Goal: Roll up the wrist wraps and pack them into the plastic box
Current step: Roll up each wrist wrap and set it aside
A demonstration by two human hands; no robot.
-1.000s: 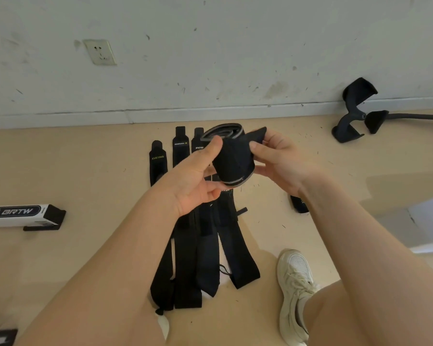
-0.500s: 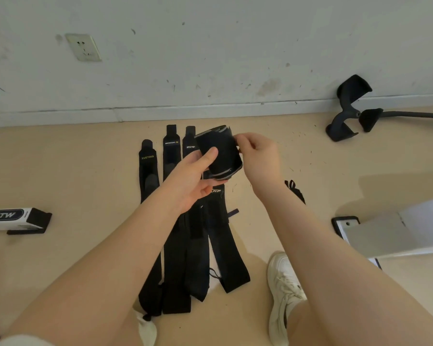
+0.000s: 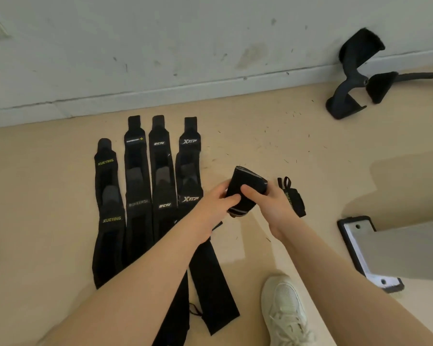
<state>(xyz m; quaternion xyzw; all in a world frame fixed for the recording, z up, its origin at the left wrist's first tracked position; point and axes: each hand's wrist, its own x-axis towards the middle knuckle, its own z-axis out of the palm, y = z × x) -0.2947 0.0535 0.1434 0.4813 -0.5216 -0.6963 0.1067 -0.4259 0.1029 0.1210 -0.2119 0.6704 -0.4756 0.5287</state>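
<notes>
holding the rolled wrist wrap [image 3: 245, 189] above the floor [image 3: 48, 196], both hands close round it: left hand [image 3: 211, 208] grips the near side with fingers curled onto the fabric, right hand [image 3: 273, 208] wraps the far side, thumb across the front. roll looks tight, grey edge layers showing at both ends.

four flat wraps [image 3: 145, 191] lie side by side on the floor to the left, not yet rolled. another wrap [image 3: 294, 198], partly hidden by the right hand, lies just beyond it. no plastic box visible; a grey panel with a black-edged plate [image 3: 368, 255] sits at right, cannot tell what it is.

risks, as judged: roll springs loose if either hand eases before the closing tab is pressed down; whether it is fastened cannot be told. a loose roll may not fit the box. the white shoe [image 3: 284, 313] is near the flat wraps' tails, so a shift of the foot could drag them.
</notes>
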